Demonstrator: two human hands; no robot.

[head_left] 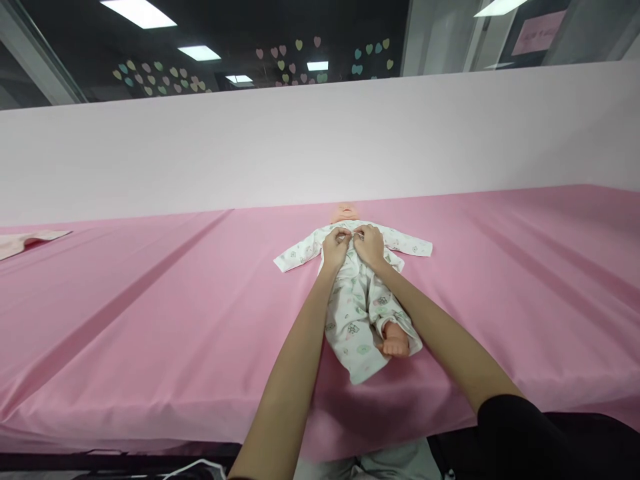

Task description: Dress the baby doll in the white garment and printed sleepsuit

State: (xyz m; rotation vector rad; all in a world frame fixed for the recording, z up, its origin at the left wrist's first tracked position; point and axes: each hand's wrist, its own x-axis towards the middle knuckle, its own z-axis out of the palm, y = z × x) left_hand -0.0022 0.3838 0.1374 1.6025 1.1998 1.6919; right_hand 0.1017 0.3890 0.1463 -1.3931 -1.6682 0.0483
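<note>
a baby doll (346,213) lies on its back on the pink-covered desk (150,327), its head close to the far edge and its legs pointing to the near edge. it wears a white printed shirt (410,246), sleeves spread toward the desk's left and right edges, and matching trousers (353,330); a bare foot (395,345) shows at one trouser hem. the left hand (336,249) and right hand (369,246) are close together over the chest, fingertips pinched at the shirt's upper front. a pale cloth (27,242) lies at the desk's left, toward the far corner. past the far edge stands a white partition (320,147), with heart stickers (160,80) on the dark glass (225,27) above.
</note>
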